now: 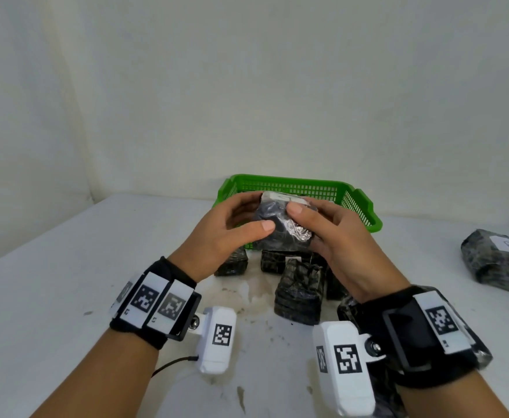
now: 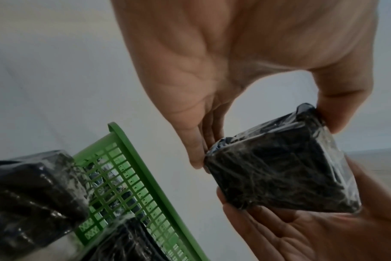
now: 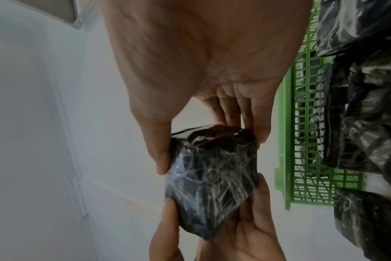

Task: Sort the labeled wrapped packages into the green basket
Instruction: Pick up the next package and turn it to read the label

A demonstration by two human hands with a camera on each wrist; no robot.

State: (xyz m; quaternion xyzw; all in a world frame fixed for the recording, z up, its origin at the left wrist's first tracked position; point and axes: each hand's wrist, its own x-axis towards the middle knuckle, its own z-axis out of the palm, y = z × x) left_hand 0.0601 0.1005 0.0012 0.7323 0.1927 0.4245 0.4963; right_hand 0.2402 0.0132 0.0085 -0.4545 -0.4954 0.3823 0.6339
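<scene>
Together, left hand (image 1: 229, 233) and right hand (image 1: 337, 236) fingers grip wrapped package (image 1: 280, 227) above green basket (image 1: 359, 206)

A white surface (image 1: 66, 282) fills the lower frame, marked with dark stains (image 1: 247, 297) near its middle. Behind it, a plain pale wall (image 1: 247, 86) covers the upper half.

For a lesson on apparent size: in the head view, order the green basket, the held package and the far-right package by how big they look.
1. Green basket
2. Far-right package
3. Held package, though hands hide part of it, so 2 and 3 are unsure.
</scene>
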